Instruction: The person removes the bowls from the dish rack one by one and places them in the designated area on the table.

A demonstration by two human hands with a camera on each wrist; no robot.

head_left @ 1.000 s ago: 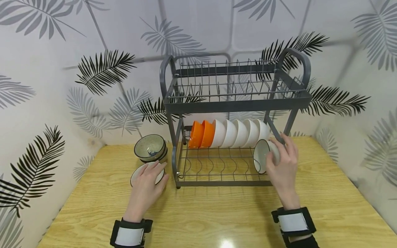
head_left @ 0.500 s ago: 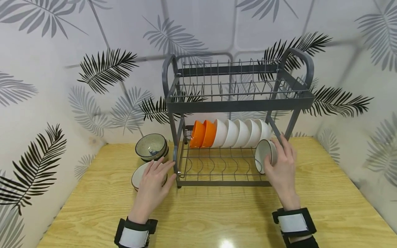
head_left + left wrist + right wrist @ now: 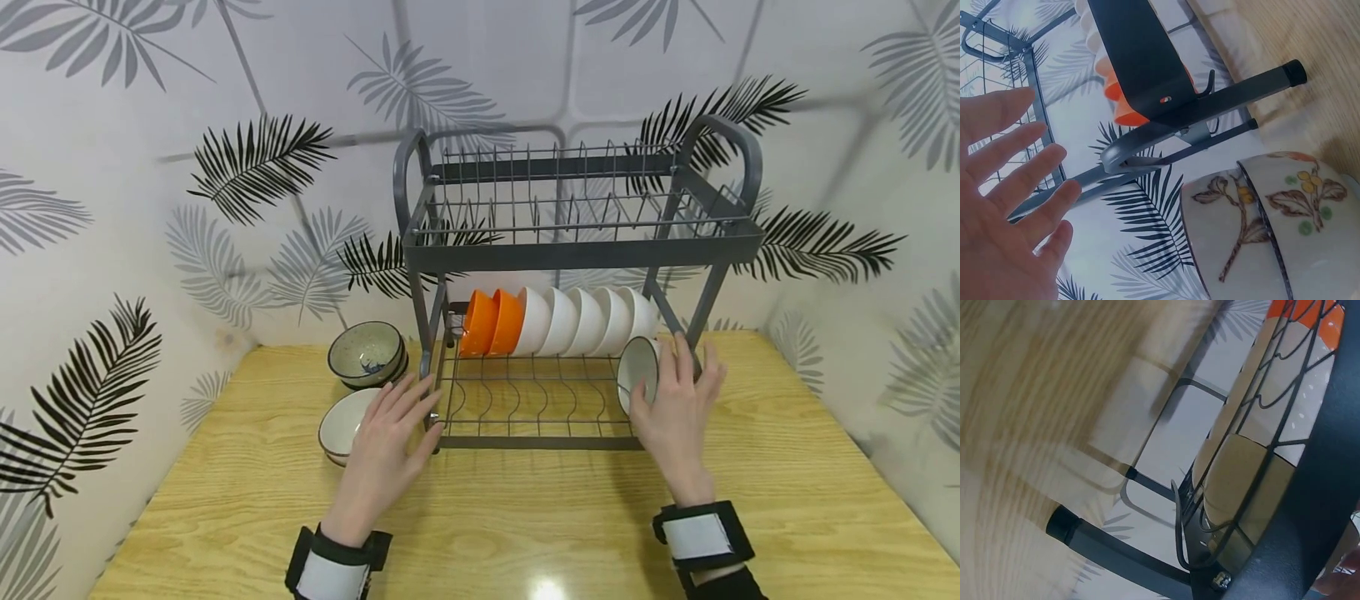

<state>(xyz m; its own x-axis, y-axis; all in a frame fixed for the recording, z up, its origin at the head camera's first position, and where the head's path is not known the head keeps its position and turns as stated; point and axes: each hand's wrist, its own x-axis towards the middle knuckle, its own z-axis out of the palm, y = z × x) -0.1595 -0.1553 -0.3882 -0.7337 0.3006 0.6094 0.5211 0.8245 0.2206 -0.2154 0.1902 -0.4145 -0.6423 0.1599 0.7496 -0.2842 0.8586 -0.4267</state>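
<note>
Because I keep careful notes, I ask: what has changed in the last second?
The left hand moved rightward, toward the left end of the dish rack, uncovering more of the pale bowl on the table. The right hand stayed at the tilted bowl; the orange bowls and white bowls stayed in place.

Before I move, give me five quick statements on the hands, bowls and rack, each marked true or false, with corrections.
1. The orange bowls and white bowls share one row on the rack's lower tier. True.
2. The orange bowls are at the right end of that row in the head view. False: they are at the left end.
3. The left hand has its fingers spread and holds no bowl. True.
4. The right hand is at a dark-rimmed bowl. True.
5. Every bowl is on the rack. False: other bowls stand on the table.
</note>
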